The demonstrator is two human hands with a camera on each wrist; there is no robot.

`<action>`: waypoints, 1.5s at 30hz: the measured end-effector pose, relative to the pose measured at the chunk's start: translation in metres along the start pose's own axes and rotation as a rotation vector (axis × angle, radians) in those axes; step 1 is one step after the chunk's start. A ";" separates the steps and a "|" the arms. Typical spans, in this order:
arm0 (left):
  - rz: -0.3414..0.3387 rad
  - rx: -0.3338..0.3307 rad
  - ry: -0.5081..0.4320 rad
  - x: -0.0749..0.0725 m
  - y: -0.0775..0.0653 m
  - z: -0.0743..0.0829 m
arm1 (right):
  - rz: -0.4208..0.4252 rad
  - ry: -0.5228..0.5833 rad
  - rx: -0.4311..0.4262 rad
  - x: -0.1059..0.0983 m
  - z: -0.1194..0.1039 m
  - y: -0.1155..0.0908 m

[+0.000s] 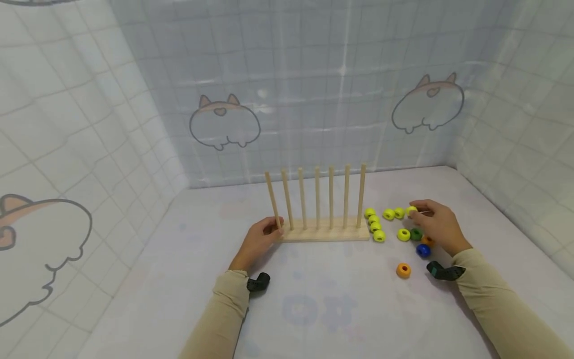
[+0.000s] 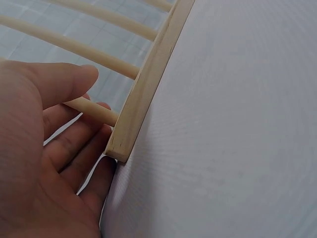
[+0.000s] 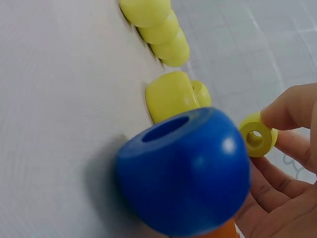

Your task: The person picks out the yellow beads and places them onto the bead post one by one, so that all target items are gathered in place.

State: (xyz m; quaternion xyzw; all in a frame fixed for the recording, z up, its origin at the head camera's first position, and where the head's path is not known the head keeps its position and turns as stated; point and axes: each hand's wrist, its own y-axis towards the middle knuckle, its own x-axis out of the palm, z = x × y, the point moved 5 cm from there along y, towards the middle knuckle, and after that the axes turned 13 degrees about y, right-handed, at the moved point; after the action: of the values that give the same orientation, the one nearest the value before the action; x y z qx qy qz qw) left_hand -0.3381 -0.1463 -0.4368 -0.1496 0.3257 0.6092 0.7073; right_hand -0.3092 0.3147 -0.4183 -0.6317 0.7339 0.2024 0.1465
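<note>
A wooden peg rack (image 1: 325, 234) stands on the table, its row of bare upright pegs rising from a flat base. At its left end my left hand (image 1: 261, 238) holds it, thumb and fingers around the leftmost peg (image 2: 94, 110) by the base. My right hand (image 1: 441, 227) pinches a yellow bead (image 3: 255, 139) between thumb and fingers. In the right wrist view this bead's hole faces the camera. Below the right hand lie a blue bead (image 1: 423, 251), a green bead (image 1: 416, 234) and a partly covered orange bead (image 1: 427, 241).
Several yellow beads (image 1: 374, 227) form a line beside the rack's right end. Two yellow beads (image 1: 393, 214) sit farther right, with another yellow bead (image 1: 403, 235) nearer. An orange bead (image 1: 403, 270) lies toward the front. Tile-patterned sheets (image 1: 314, 99) wall the table's back and sides.
</note>
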 end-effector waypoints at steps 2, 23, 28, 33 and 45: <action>-0.001 0.000 0.005 0.001 -0.001 -0.001 | -0.010 0.011 0.005 0.001 0.000 -0.001; -0.038 -0.007 -0.006 0.003 -0.001 -0.006 | -0.025 0.066 -0.046 0.002 -0.005 -0.003; -0.037 0.001 0.005 0.002 -0.002 -0.003 | -0.021 0.089 -0.060 0.003 -0.007 -0.003; -0.038 0.003 -0.005 0.002 -0.002 -0.003 | -0.025 0.102 -0.070 0.005 -0.008 -0.003; -0.037 0.011 -0.010 0.002 -0.001 -0.004 | -0.036 0.116 -0.100 0.007 -0.011 -0.004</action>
State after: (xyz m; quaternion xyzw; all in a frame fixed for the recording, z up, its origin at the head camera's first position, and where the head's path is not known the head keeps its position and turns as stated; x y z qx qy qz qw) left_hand -0.3377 -0.1471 -0.4411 -0.1486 0.3225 0.5952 0.7209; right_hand -0.3060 0.3028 -0.4123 -0.6618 0.7187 0.1993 0.0756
